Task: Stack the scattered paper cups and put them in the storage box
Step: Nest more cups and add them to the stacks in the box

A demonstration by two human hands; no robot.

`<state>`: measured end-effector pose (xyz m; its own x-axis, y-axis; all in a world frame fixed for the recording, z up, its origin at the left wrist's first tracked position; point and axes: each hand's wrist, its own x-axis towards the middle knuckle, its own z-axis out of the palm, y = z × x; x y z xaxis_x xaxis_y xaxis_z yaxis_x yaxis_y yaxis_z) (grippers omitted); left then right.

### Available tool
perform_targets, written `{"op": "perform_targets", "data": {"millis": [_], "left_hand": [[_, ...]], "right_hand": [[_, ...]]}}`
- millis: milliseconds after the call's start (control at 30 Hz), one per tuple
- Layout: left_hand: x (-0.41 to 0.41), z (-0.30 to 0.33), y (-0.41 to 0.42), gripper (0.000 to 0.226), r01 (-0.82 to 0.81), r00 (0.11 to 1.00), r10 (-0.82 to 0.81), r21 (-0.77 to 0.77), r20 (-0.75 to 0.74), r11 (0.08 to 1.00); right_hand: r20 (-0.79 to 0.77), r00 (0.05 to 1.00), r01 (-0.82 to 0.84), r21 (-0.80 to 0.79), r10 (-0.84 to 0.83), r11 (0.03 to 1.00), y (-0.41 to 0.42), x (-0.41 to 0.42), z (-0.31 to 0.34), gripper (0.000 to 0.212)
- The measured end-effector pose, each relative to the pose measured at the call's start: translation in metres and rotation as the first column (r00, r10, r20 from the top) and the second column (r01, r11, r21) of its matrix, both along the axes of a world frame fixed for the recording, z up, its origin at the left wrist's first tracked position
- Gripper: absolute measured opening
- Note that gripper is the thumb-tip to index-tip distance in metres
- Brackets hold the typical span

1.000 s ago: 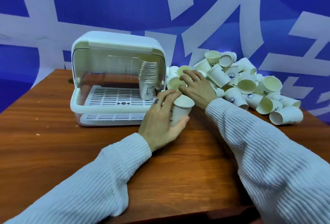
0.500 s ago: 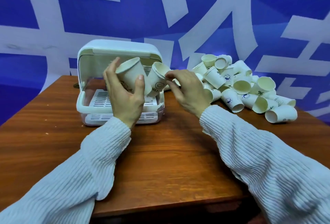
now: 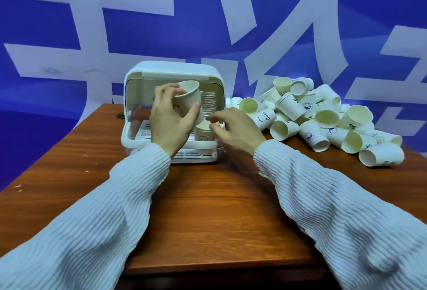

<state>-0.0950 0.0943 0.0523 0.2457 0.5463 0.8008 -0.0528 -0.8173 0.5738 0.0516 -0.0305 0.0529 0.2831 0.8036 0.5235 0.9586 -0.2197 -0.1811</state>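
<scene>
Paper cup (image 3: 187,97) held raised in front of storage box (image 3: 172,114), left hand (image 3: 171,120) fingers and thumb curled round it. Second cup (image 3: 204,136) upright at box's front right; right hand (image 3: 235,129) fingertips on its rim, grip unclear. Stacked cups (image 3: 209,102) inside box. Loose cup pile (image 3: 323,118) right of box on table (image 3: 208,209).

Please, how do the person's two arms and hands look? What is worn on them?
Both arms wear long, loose sleeves of white ribbed knit, the left sleeve and the right sleeve alike, each ending in a cuff at the wrist. The left hand and right hand are bare: no gloves, rings or watch show.
</scene>
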Motion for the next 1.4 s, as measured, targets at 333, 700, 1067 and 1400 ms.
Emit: {"op": "perform_targets", "data": {"millis": [333,700,1067,1400], "left_hand": [[0.039,0.002,0.009,0.036,0.149,0.761,0.027,0.215,-0.648,0.965],[0.039,-0.026,0.004,0.065,0.111,0.459,0.197,0.276,-0.866,0.955],[0.044,-0.075,-0.079,0.043,0.287,0.910,-0.096,0.446,-0.404,0.848],[0.044,-0.083,-0.088,0.079,0.498,0.761,-0.330,0.177,-0.558,0.849]], "right_hand": [[-0.053,0.997,0.058,0.082,-0.054,0.995,-0.033,0.019,-0.001,0.023],[-0.138,0.948,0.290,0.007,-0.286,0.957,-0.052,0.052,-0.023,0.028],[-0.198,0.666,0.626,-0.374,-0.719,0.684,-0.099,0.125,-0.045,0.047],[-0.583,0.725,0.597,0.269,-0.366,0.755,-0.129,0.075,-0.034,0.014]]}}
